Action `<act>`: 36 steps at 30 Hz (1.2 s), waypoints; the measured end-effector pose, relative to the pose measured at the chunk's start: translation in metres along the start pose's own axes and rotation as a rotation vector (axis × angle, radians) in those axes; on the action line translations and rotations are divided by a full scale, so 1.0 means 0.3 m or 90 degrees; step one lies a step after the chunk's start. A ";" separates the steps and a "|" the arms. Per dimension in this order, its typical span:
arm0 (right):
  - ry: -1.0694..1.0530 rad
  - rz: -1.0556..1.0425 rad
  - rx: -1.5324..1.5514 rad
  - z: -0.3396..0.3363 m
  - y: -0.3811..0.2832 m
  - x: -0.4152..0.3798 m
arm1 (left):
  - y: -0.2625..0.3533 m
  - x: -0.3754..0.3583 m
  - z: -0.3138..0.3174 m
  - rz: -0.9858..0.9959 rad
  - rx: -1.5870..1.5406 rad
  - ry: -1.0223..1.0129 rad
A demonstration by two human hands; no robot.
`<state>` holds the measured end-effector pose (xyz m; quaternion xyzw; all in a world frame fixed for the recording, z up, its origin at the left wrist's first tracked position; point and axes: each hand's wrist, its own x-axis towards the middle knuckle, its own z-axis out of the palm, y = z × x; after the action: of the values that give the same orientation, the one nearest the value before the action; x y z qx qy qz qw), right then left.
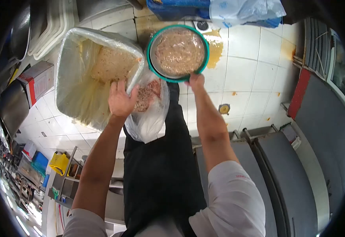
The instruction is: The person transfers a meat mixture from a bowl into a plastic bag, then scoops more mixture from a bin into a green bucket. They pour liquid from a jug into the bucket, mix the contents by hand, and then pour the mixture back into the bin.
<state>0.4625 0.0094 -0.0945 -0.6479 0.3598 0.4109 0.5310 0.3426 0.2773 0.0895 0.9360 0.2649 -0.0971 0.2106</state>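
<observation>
My right hand (pixel 196 81) grips the near rim of a green basin (pixel 207 49). Inside that basin sits a metal bowl (pixel 153 59) full of pale, wet ground meat (pixel 180 53). Over the near right edge of a large tub (pixel 60 75) lined with clear plastic lies my left hand (pixel 121 100), thumb apart and fingers pointing into the tub. More pale meat mixture (pixel 115 65) is heaped at the tub's far right corner. Beside my left hand, a clear plastic bag (pixel 147 124) holds coarse reddish ground meat (pixel 147 96).
A blue crate (pixel 176 12) with a light plastic bag (pixel 243 10) over it stands at the far side. Brown liquid (pixel 215 49) stains the tiled floor near the basin. A round drain (pixel 224 109) lies to the right. A red and white box (pixel 38 81) is left of the tub.
</observation>
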 end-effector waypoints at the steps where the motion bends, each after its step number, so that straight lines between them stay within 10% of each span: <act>1: 0.009 0.002 -0.006 0.014 0.018 -0.003 | 0.007 0.006 0.000 -0.002 0.000 0.003; 20: 0.056 -0.016 -0.032 -0.002 0.040 -0.052 | 0.012 -0.010 0.000 -0.018 -0.009 0.039; 23: 0.041 0.005 -0.003 -0.035 0.037 -0.037 | 0.090 -0.028 -0.073 0.137 -0.009 0.179; 26: -0.023 -0.005 -0.056 -0.070 0.037 -0.022 | 0.195 -0.069 0.040 0.241 -0.179 -0.007; 28: 0.005 -0.028 -0.041 -0.068 0.012 -0.017 | 0.295 0.003 0.136 -0.056 -0.288 -0.201; 30: 0.072 -0.063 -0.005 -0.082 0.003 -0.023 | 0.277 0.066 0.337 -0.022 -0.058 -0.004; 36: 0.100 -0.138 -0.233 -0.115 -0.054 0.016 | 0.181 0.198 0.558 -0.139 0.096 -0.111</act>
<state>0.4844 -0.0218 -0.0892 -0.7982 0.2481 0.3583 0.4158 0.4101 0.1878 -0.0589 0.9028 0.3376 -0.2199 0.1505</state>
